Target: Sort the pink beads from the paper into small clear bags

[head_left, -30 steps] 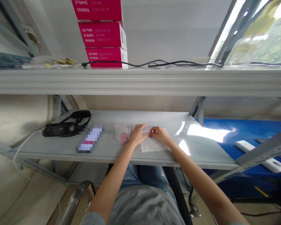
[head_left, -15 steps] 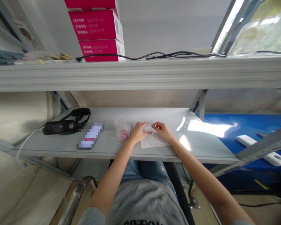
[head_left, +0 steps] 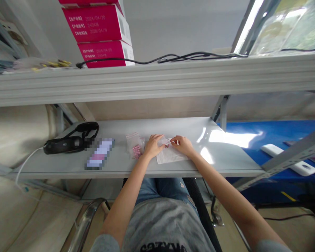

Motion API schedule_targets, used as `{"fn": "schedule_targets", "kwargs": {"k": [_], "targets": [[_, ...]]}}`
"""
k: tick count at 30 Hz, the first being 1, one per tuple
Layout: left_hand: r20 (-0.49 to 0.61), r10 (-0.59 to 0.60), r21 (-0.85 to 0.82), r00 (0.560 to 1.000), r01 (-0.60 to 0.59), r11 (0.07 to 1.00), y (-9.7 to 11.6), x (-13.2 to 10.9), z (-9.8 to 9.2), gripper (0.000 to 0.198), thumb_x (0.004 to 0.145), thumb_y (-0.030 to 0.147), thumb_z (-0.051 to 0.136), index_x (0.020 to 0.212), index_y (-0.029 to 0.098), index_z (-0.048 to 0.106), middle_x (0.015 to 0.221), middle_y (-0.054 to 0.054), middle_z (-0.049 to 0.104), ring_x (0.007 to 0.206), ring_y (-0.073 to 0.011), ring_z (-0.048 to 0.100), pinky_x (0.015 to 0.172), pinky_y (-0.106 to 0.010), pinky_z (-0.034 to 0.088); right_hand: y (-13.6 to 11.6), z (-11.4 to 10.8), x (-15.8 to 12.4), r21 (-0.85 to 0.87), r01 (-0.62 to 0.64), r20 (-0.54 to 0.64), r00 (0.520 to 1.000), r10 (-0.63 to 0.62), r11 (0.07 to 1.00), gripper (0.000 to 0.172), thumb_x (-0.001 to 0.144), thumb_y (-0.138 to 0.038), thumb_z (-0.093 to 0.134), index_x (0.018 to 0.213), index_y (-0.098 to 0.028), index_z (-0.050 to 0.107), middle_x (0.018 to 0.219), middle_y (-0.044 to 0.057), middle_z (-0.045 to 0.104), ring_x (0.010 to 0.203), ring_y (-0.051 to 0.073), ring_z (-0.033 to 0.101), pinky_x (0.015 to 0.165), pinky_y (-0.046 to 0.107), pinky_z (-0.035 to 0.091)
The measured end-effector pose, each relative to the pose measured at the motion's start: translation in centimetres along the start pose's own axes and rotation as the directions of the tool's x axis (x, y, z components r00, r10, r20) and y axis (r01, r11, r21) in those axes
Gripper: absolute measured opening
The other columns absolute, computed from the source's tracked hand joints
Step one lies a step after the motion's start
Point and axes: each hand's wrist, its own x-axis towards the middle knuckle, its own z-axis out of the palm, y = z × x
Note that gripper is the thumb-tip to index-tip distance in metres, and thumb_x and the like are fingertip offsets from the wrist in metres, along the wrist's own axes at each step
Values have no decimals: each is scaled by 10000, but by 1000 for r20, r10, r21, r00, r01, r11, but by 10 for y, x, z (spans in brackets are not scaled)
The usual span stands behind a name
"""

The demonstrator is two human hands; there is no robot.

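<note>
My left hand (head_left: 154,147) is closed on the left side of a small clear plastic bag (head_left: 167,142), with a few dark red bits showing at it. My right hand (head_left: 183,145) pinches the same bag's right edge between thumb and fingers. Beneath both hands a white, thin sheet or flat bag (head_left: 170,157) lies on the table; I cannot tell which. Just left of my left hand is a clear zip bag (head_left: 133,140) with pink-red beads (head_left: 137,151) in its lower part. Another small clear bag partly shows behind it.
A blurred-out phone (head_left: 100,154) and a black strapped headset-like device (head_left: 68,144) with a white cable lie left on the grey table (head_left: 199,168). Above runs a shelf edge (head_left: 157,78) bearing red boxes (head_left: 99,52) and a black cable (head_left: 178,57). A blue surface (head_left: 241,140) is right.
The view has shifted and tilted slightly. Both hands stay at the small bag, and my right fingers have moved slightly against its edge.
</note>
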Motion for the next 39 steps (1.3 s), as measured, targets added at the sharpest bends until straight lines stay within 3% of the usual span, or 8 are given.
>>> {"fn": "schedule_targets", "kwargs": {"k": [15,26,31,39], "targets": [[31,-1,-2,1000,1,1000,1,0,-1,437,737,239,641,1162,203,548,1162,-48,577,1111,-195,480,989,-349,387,-5,0,-1,-48,69,96,993,-64,996,191,784,-306,528,858,-256,697,794,13,646,651,121,542,547,214,316],[40,26,-37,999,-24,999,4,-1,-3,461,747,345,647,1167,190,539,1162,-56,577,1107,-195,486,991,-354,385,1,4,4,116,9,-63,998,-2,993,209,783,-327,514,858,-228,683,729,2,635,587,108,513,560,213,345],[55,32,-51,998,-30,998,7,0,-5,452,752,366,641,1161,200,544,1166,-55,585,1108,-195,487,986,-355,389,-2,5,3,150,25,-59,998,-16,988,215,784,-326,507,868,-228,679,740,3,640,588,108,518,560,211,350],[28,8,-30,1000,-7,1000,4,0,-3,456,733,316,661,1162,206,551,1171,-52,577,1120,-201,479,985,-358,390,0,2,2,96,-53,-37,998,57,994,219,770,-339,531,899,-246,682,744,1,651,583,112,525,545,217,339]]}}
